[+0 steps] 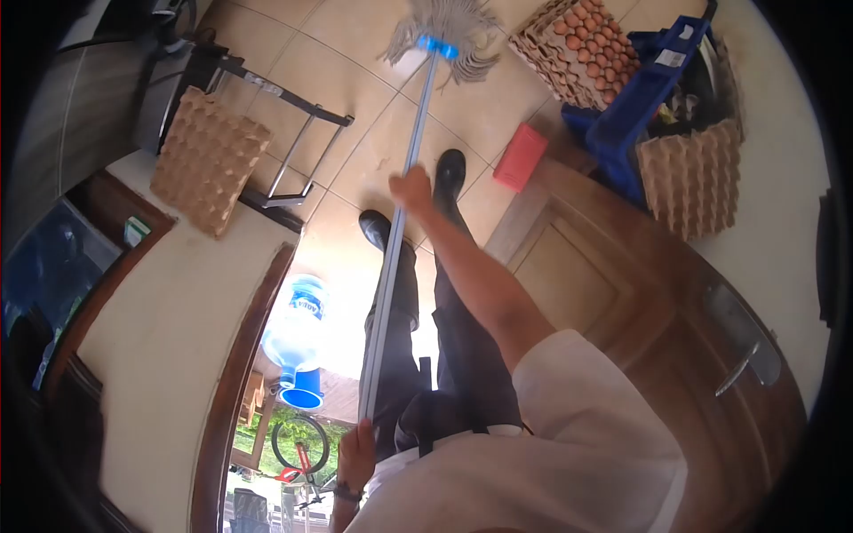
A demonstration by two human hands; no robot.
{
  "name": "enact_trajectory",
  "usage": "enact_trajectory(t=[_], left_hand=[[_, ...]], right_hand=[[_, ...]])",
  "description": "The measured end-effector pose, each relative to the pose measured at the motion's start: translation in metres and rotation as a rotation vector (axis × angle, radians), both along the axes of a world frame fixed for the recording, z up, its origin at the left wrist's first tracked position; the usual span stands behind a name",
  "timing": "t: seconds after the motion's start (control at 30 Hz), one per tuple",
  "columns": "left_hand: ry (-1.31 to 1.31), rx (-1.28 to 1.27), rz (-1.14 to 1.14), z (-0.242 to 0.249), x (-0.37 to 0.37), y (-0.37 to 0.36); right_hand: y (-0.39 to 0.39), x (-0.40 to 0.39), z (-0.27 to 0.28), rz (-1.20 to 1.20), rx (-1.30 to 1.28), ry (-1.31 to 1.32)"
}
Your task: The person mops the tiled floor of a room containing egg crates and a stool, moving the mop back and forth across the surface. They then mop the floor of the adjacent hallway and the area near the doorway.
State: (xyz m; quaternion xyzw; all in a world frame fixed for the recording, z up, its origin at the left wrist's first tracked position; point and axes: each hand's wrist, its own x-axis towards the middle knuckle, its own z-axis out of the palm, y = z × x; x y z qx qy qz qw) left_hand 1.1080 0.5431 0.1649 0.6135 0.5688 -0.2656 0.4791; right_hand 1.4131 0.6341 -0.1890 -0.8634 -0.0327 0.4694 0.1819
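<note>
A string mop with a grey metal handle [407,191] stretches up the middle of the view. Its grey strand head [471,31], with a blue clamp [437,46], lies on the tiled floor at the top. Farther along the handle, my right hand [411,189] is wrapped round it. Close to my body, my left hand [356,455] grips the upper end of the same handle; a dark band circles that wrist. The handle passes between my two black boots.
Egg trays [577,53] with brown eggs and a blue crate [613,133] stand at the right. A red box [520,157] lies beside the open wooden door [640,258]. On the left are an egg tray [209,160] and a metal-framed rack [293,160]. A water bottle [298,320] stands beyond the doorway.
</note>
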Motion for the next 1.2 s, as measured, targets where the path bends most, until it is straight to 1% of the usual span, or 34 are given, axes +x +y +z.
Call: enact_trajectory(t=[0.03,0.07,0.1,0.17,0.2,0.27,0.3,0.33,0.37,0.4,0.43,0.47,0.5,0.57,0.6,0.63,0.67,0.7,0.77,0.8,0.87,0.9,0.93,0.97,1.0,1.03,1.07,1.1,1.17,1.2], left_hand=[[0.053,-0.063,0.011,0.029,-0.015,-0.004],[0.107,-0.126,0.02,0.058,-0.03,-0.009],[0.171,-0.3,0.079,0.083,-0.038,-0.001],[0.143,-0.235,0.013,0.086,-0.048,-0.002],[0.141,-0.211,-0.023,0.085,-0.055,-0.004],[0.132,-0.17,-0.086,0.068,-0.064,-0.012],[0.134,-0.153,-0.117,0.057,-0.07,-0.016],[0.039,-0.102,-0.096,0.033,-0.07,-0.004],[-0.056,-0.055,-0.077,0.004,-0.062,0.013],[-0.167,0.041,-0.057,-0.019,-0.046,0.023],[-0.281,0.131,-0.037,-0.034,-0.037,0.024],[-0.23,-0.047,0.178,-0.042,-0.052,0.011],[-0.133,-0.095,0.1,-0.036,-0.051,0.003],[0.083,-0.203,-0.065,0.005,-0.042,-0.013],[0.181,-0.14,-0.071,0.032,-0.041,-0.027],[0.203,-0.059,-0.11,0.052,-0.048,-0.04],[0.229,0.022,-0.147,0.073,-0.056,-0.052],[0.17,0.133,-0.213,0.078,-0.064,-0.06],[0.068,0.35,-0.349,0.076,-0.081,-0.073],[0.019,0.449,-0.412,0.067,-0.087,-0.082],[-0.167,0.46,-0.523,0.028,-0.089,-0.095],[-0.311,0.385,-0.58,-0.016,-0.085,-0.086],[-0.393,0.21,-0.459,-0.04,-0.065,-0.072],[-0.456,0.036,-0.326,-0.064,-0.045,-0.058],[-0.457,-0.216,-0.005,-0.079,-0.003,-0.049],[-0.539,0.012,-0.24,-0.087,0.026,-0.047],[-0.6,0.234,-0.476,-0.083,0.045,-0.051],[-0.483,-0.023,-0.199,-0.069,0.063,-0.056],[-0.252,-0.522,0.345,-0.035,0.094,-0.066],[-0.301,-0.539,0.338,-0.029,0.097,-0.071]], right_hand=[[-0.024,-0.027,0.006,0.026,-0.043,0.135],[-0.037,-0.055,0.03,0.047,-0.102,0.086],[-0.054,-0.076,0.042,0.096,-0.155,0.159],[-0.081,-0.107,0.053,0.097,-0.059,0.049],[-0.072,-0.101,0.065,0.095,-0.085,0.063],[-0.055,-0.078,0.07,0.102,-0.144,0.087],[-0.047,-0.074,0.048,0.086,-0.124,-0.028],[-0.033,-0.066,0.022,0.068,-0.099,-0.145],[-0.015,-0.044,0.01,0.027,-0.061,-0.1],[0.004,-0.021,0.01,-0.021,-0.031,-0.054],[0.019,-0.002,0.016,-0.021,-0.046,-0.107],[0.022,0.006,0.004,-0.016,-0.125,-0.052],[0.016,0.002,0.007,0.004,-0.103,-0.085],[-0.013,-0.032,0.032,0.038,-0.071,-0.13],[-0.024,-0.046,0.042,0.07,-0.099,-0.05],[-0.039,-0.065,0.055,0.097,-0.131,0.034],[-0.054,-0.084,0.072,0.13,-0.135,0.063],[-0.056,-0.09,0.082,0.162,-0.13,0.087],[-0.05,-0.082,0.082,0.194,-0.148,0.166],[-0.051,-0.078,0.077,0.217,-0.164,0.208],[-0.04,-0.059,0.05,0.171,-0.116,0.025],[-0.029,-0.036,0.033,0.192,-0.079,-0.035],[-0.016,-0.011,0.005,0.217,-0.077,-0.111],[0.003,0.025,0.005,0.211,-0.127,-0.066],[0.017,0.06,0.011,0.226,-0.148,0.039],[0.022,0.082,0.001,0.222,-0.139,0.009],[0.02,0.092,-0.001,0.183,-0.139,-0.134],[0.013,0.097,0.009,0.163,-0.117,-0.171],[-0.02,0.094,0.0,-0.008,0.039,-0.053],[-0.045,0.085,-0.009,-0.074,0.159,-0.013]])
